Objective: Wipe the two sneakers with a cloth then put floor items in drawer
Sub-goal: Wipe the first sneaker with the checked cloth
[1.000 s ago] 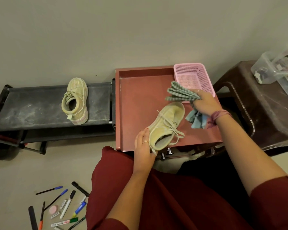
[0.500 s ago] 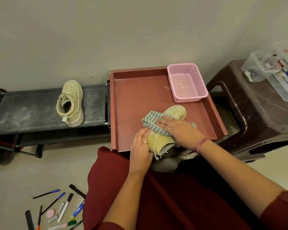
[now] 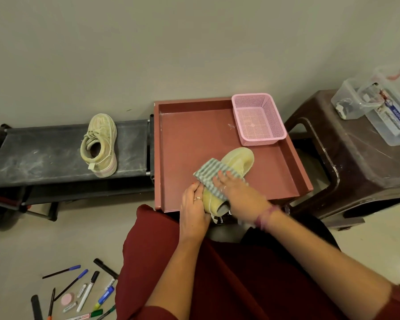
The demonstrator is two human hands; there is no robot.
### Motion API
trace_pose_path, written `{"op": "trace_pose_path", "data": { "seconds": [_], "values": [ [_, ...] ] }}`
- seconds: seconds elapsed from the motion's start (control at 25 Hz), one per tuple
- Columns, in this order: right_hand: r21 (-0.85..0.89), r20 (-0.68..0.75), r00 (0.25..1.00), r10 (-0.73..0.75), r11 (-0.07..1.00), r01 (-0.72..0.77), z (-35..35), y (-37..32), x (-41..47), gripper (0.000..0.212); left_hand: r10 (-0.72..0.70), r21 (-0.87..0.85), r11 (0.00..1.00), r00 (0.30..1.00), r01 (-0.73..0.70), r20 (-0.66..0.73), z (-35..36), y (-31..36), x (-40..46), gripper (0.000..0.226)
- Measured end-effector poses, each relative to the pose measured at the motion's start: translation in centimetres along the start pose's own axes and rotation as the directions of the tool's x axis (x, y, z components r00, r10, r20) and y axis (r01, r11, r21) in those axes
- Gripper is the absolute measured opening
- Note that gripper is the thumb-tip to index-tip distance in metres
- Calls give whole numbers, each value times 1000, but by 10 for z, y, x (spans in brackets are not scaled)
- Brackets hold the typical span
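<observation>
A pale green sneaker (image 3: 239,161) lies in the open red-brown drawer (image 3: 187,135), toe pointing away from me. My left hand (image 3: 193,204) grips its heel end at the drawer's front edge. My right hand (image 3: 238,192) presses a grey-and-white checked cloth (image 3: 211,175) flat onto the sneaker's top. The second sneaker (image 3: 101,145) stands on the black shoe rack (image 3: 39,155) to the left. Several pens and markers (image 3: 83,294) lie scattered on the floor at lower left.
A pink plastic basket (image 3: 259,118) sits in the drawer's far right corner. A dark brown stool (image 3: 365,162) at the right carries clear plastic boxes (image 3: 374,105). My lap in dark red cloth (image 3: 217,273) fills the foreground. A bare wall is behind.
My right hand brought the cloth down from near the basket onto the sneaker and now presses it there. My left hand closed round the heel.
</observation>
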State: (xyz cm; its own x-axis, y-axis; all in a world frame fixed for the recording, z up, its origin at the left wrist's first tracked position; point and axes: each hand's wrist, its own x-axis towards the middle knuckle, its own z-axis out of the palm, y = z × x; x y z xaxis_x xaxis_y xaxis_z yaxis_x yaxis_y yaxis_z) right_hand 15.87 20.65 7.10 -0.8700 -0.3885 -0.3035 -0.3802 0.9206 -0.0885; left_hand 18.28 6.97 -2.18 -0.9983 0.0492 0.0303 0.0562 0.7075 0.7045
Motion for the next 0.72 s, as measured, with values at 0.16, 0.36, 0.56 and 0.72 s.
{"op": "trace_pose_path", "data": {
  "seconds": [0.16,0.36,0.56,0.72],
  "values": [
    [-61,-111,979,172,982,-180,29,-9,-16,63,-3,-9,1000,1000,3,4,1,1,1,75],
    [25,-47,951,307,952,-306,24,8,10,60,-74,-26,997,996,75,38,-2,4,-3,87],
    [78,-124,981,147,987,-138,53,-45,-11,56,-167,-271,950,986,154,-26,3,-5,-4,45],
    [-30,-144,989,36,999,-41,51,-53,-24,54,-276,-489,842,961,227,-29,1,-4,-9,46]
  ]
}}
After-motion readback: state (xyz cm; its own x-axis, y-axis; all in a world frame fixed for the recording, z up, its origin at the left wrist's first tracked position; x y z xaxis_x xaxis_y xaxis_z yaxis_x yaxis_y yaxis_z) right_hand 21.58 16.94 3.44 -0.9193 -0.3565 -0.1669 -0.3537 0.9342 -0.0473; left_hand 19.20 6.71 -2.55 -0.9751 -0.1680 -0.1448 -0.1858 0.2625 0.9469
